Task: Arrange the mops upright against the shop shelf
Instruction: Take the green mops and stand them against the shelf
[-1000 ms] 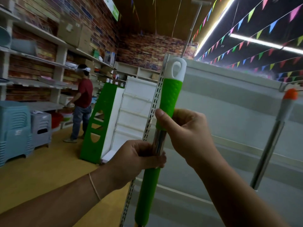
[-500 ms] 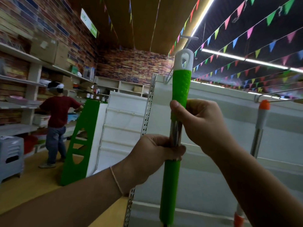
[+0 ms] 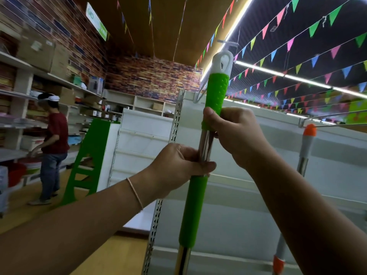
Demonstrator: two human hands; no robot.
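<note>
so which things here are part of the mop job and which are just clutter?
Job:
- green mop, upright, gripped by left hand and right hand
- orange mop, standing at the shelf
- white shelf
- hook above the orange mop

Not part of it:
- person at the wall racks
- green stand
- boxes
- bunting

Two mop handles, one green (image 3: 215,92) and one orange-tipped (image 3: 306,143), two hands, one bystander (image 3: 52,135).

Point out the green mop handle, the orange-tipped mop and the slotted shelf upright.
green mop handle (image 3: 216,92): head view, upper green grip.
orange-tipped mop (image 3: 309,130): head view, orange cap.
slotted shelf upright (image 3: 175,124): head view, perforated metal strip.
</note>
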